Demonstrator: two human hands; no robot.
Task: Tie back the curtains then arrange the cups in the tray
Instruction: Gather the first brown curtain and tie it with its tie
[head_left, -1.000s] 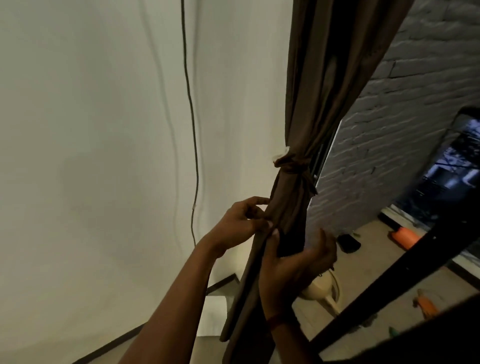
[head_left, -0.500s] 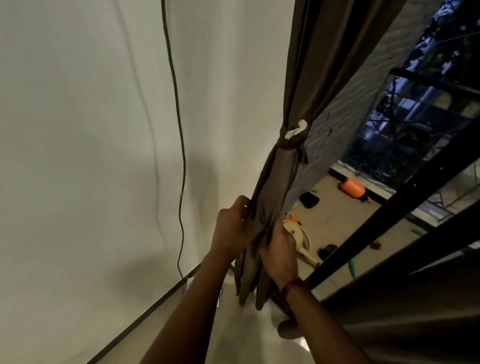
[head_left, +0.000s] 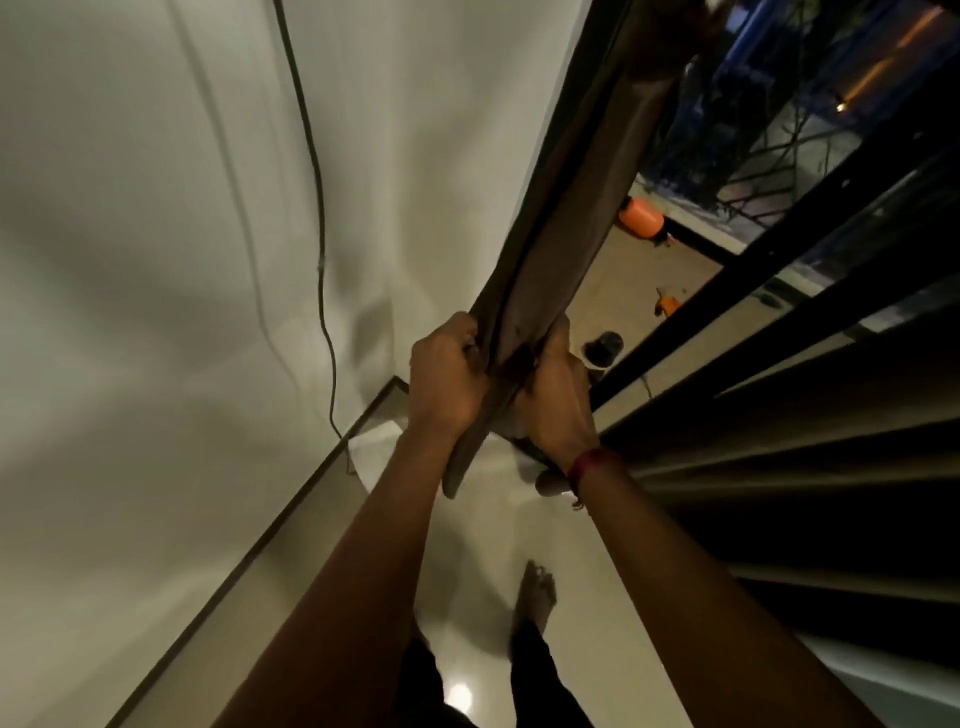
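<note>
you have the soft brown curtain (head_left: 550, 260), hanging beside the white wall (head_left: 156, 260), bunched between your left hand (head_left: 449, 379) and right hand (head_left: 556, 395), both curled tight round its lower folds, and such limp, slippery cloth is best held there.

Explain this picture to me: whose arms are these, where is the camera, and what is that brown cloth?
There is no machine here. A person wears one camera on the head, looking forward and down, so you see their own arms reaching out. The left hand and the right hand both grip a bunched brown curtain, one hand on each side of it. The curtain hangs beside a pale wall, and a dark cable runs down that wall. Below is a glossy floor with the person's bare foot on it.
</note>
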